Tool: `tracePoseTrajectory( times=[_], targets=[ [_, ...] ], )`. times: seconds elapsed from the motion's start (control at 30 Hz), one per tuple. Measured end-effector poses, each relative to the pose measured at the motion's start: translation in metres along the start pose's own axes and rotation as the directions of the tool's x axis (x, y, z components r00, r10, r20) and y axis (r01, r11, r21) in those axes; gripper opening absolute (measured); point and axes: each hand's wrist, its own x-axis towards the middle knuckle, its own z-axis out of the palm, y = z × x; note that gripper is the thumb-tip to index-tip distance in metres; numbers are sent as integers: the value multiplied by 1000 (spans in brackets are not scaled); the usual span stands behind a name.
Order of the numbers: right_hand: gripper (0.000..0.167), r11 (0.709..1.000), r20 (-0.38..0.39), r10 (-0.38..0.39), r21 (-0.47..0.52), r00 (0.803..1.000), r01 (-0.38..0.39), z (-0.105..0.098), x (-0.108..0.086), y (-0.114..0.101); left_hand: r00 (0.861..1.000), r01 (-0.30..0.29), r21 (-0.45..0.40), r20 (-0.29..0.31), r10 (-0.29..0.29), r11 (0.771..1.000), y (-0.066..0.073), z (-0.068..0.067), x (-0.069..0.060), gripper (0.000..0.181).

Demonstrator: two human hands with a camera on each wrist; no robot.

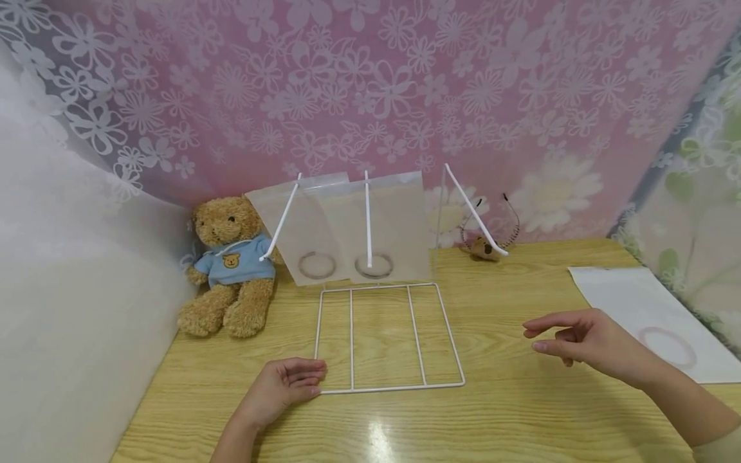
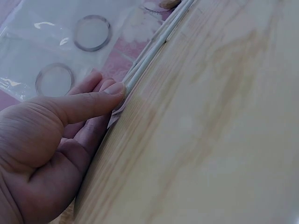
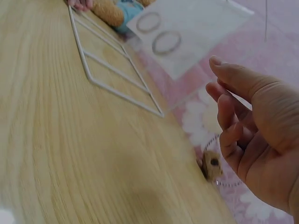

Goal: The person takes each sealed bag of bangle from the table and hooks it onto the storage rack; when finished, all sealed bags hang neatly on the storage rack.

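A white wire rack (image 1: 387,388) stands on the table, its flat base toward me and three prongs slanting up at the back. My left hand (image 1: 283,389) pinches the base's front left corner between thumb and fingers. From the left prong and the middle prong hang two clear bags (image 1: 399,218), each with a thin ring (image 2: 93,48) in it. The right prong (image 1: 475,212) carries no bag. My right hand (image 1: 602,347) hovers over the table right of the rack, fingers loosely bent, holding nothing. Beneath its wrist lies a whitish bag (image 1: 619,296) with a pinkish ring (image 1: 691,354).
A teddy bear (image 1: 231,257) in a blue top sits left of the rack, by a white wall (image 1: 87,270). Against the pink flowered curtain (image 1: 370,77) at the back rests a headband with a brown ornament (image 1: 485,248). The table (image 1: 498,411) has a wood-grain top.
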Motion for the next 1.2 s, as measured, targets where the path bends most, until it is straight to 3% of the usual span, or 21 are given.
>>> tracePoseTrajectory(
  times=[0.2, 0.77, 1.07, 1.2],
  targets=[
    [34, 993, -58, 106, -53, 993, -109, -18, -4, 25, 1000, -5, 0, -7, 5, 1000, 0, 1, -1, 52],
    [40, 960, -144, 175, -193, 974, -201, -77, -15, 86, 1000, -7, 7, -3, 7, 1000, 3, 0, -1, 52],
    [47, 899, -253, 281, -270, 926, -346, -115, -25, 116, 1000, -3, 16, -20, 3, 1000, 0, 0, -1, 51],
    [45, 896, -275, 283, -266, 919, -355, -128, -30, 131, 1000, -8, 17, -25, 8, 1000, 0, 1, 0, 51]
  ],
)
